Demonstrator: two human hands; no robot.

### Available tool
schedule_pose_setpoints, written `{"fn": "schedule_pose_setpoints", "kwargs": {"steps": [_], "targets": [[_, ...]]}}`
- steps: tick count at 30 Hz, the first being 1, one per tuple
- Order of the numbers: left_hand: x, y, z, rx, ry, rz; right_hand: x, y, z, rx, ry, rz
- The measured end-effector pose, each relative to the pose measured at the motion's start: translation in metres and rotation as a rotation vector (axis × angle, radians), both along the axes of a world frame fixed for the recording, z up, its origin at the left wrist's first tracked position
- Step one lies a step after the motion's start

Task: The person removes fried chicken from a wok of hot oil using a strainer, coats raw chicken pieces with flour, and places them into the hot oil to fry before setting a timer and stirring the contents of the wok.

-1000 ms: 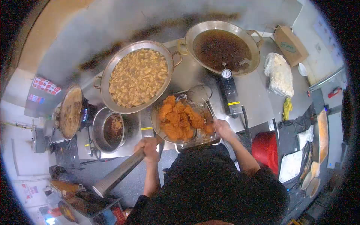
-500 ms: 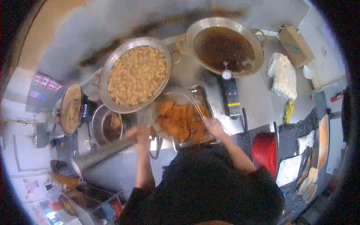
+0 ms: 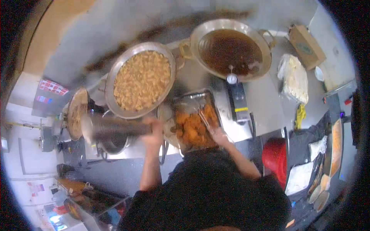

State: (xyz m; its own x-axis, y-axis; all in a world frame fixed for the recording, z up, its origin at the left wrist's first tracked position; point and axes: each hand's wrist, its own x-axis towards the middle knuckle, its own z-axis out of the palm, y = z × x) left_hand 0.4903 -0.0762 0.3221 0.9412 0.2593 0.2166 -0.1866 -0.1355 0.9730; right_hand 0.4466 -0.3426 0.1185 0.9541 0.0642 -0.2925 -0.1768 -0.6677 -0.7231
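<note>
My left hand is closed round the end of a long metal cylinder, blurred by motion and lying nearly level over the stove front; what exactly it is I cannot make out. Metal tongs are gripped in my right hand. Their tips reach down to orange-brown fried pieces heaped in a metal tray. A pale round rim shows at the tray's left side, partly covered by the food.
A large pan of frying pieces stands at back left. Another wide pan holds dark oil, with a dial thermometer at its rim. A wrapped white block, a cardboard box and a red bin are at right.
My left hand has swung the metal cylinder upward from its slanted position to nearly level. My right hand with the tongs has moved slightly down; more of the tray shows.
</note>
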Motion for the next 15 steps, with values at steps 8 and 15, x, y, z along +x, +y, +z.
{"fn": "schedule_pose_setpoints", "kwargs": {"steps": [8,15], "targets": [[0.018,-0.049,0.053,0.215,-0.073,0.079,-0.028,-0.007,0.008,0.006,0.132,-0.095],[0.02,-0.033,0.042,-0.028,-0.049,0.041,-0.029,-0.015,0.027,0.049,-0.172,-0.085]]}}
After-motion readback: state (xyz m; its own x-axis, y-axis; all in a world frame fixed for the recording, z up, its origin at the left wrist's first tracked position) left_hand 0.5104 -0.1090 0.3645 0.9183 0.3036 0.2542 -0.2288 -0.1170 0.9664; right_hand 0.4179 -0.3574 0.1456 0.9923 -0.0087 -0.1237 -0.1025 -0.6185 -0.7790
